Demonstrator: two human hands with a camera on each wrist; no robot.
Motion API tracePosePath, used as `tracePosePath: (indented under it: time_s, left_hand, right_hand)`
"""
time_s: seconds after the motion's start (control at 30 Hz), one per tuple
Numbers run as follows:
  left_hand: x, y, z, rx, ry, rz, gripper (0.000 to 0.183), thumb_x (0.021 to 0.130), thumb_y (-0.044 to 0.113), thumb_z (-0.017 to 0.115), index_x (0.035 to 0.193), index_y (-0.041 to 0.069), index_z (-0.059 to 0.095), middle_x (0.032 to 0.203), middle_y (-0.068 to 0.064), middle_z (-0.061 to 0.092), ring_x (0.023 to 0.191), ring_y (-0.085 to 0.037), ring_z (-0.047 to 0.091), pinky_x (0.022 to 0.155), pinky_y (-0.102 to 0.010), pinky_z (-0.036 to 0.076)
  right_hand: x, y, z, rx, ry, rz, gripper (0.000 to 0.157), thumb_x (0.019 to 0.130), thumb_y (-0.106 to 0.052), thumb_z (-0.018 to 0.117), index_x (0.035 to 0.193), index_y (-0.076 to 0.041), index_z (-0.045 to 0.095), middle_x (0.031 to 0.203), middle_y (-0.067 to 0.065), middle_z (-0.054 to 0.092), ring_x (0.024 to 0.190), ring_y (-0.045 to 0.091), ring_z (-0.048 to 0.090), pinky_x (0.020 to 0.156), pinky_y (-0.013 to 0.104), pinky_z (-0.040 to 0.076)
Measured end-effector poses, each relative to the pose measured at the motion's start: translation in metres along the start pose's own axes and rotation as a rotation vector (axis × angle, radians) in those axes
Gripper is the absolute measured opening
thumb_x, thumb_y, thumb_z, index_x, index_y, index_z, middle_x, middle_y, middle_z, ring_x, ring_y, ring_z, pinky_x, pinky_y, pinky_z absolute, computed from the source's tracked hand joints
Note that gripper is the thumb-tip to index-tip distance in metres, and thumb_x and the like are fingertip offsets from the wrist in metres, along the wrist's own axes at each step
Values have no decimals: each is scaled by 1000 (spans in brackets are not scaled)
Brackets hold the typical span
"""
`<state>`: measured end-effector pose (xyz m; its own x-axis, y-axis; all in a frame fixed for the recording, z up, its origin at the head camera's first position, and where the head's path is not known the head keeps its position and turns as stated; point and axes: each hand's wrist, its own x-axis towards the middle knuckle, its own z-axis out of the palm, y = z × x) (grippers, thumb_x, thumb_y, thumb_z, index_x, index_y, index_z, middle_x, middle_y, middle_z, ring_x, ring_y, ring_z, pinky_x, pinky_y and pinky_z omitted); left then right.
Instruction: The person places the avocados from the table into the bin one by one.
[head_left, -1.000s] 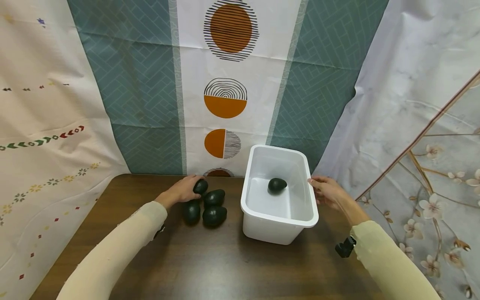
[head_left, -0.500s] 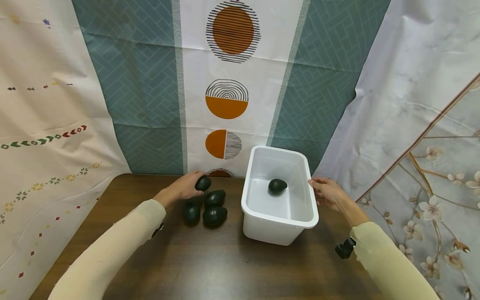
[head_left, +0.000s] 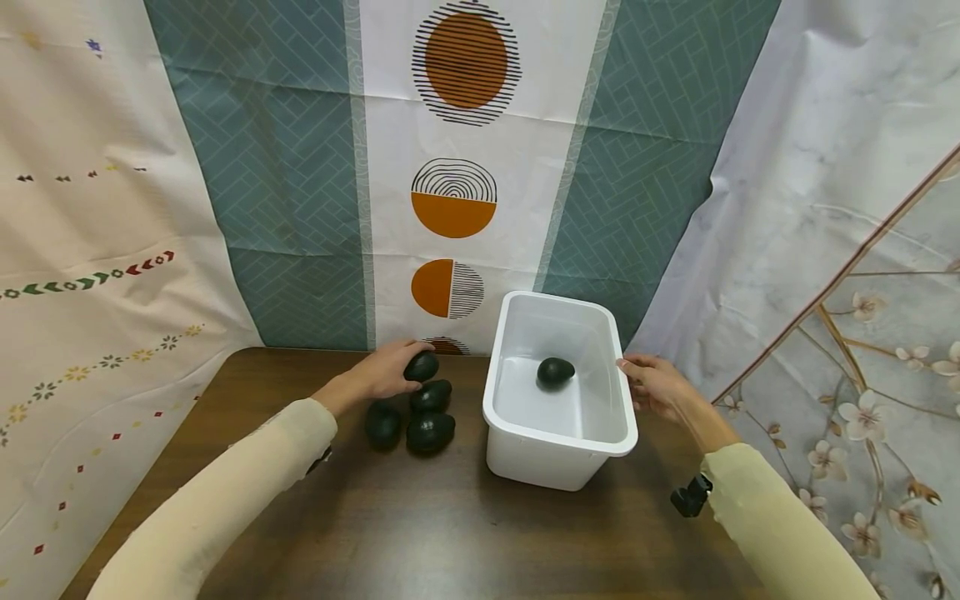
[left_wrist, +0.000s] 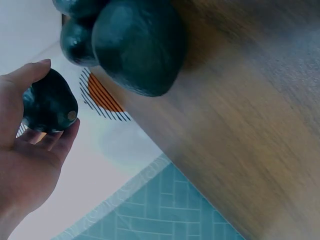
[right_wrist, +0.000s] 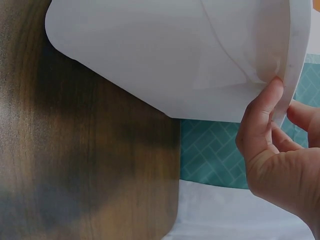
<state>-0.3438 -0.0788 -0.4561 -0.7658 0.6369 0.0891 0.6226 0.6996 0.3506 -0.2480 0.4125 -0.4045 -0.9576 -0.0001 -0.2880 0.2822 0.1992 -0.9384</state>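
Avocados [head_left: 431, 433] number five: one grasped in a person's left hand [head_left: 382, 372], three grouped on a brown wooden table [head_left: 360, 517], one inside a single white bin [head_left: 528, 457] pinched at its edge by the right hand [head_left: 656, 385]. Patterned cloths [head_left: 292, 167] hang behind and at both sides.

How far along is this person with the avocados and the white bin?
It looks like early days. Done: one avocado lies inside the white bin. In hand: the left hand grips another avocado, outside the bin, while the right hand holds the bin by its rim. Remaining, it seems: three avocados on the table, left of the bin.
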Motion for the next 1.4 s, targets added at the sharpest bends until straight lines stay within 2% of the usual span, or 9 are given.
tracePosePath:
  time_s: [0.47, 0.67, 0.9, 1.17, 1.4]
  left_hand:
    - [5, 25, -5, 18, -34, 15, 73, 95, 24, 82, 158, 15, 47, 157, -18, 48, 137, -39, 54, 110, -56, 47]
    - [7, 29, -5, -7, -34, 24, 72, 94, 21, 82, 158, 15, 47, 158, -18, 47, 137, -39, 54, 110, -57, 47]
    - [8, 32, -4, 15, -46, 49, 71, 94, 24, 82, 157, 15, 48, 154, -16, 51, 133, -36, 56, 109, -56, 48]
    - [8, 35, 2, 5, -60, 45, 73, 94, 21, 83, 158, 13, 47, 154, -15, 50, 136, -36, 55, 111, -56, 46]
    - [10, 39, 6, 5, -68, 51, 73, 94, 23, 83, 158, 16, 47, 152, -13, 51, 131, -36, 58, 110, -56, 48]
  right_hand:
    - [0, -1, 0, 18, -3, 7, 42, 112, -27, 56, 140, 4, 50, 93, -2, 68, 76, 9, 64, 63, 29, 55]
    - [1, -2, 0, -1, 4, 10, 47, 112, -27, 56, 144, 6, 46, 96, -2, 68, 79, 11, 65, 65, 30, 56]
    - [1, 0, 0, -8, 1, 8, 48, 113, -27, 55, 146, 6, 44, 96, -2, 66, 79, 10, 64, 65, 31, 56]
    - [2, 0, -1, -6, 5, 15, 50, 113, -26, 55, 148, 7, 43, 96, -2, 67, 80, 11, 66, 67, 30, 57]
    - [3, 1, -2, -3, 10, 13, 49, 112, -27, 55, 146, 6, 45, 95, -2, 67, 80, 11, 65, 67, 30, 58]
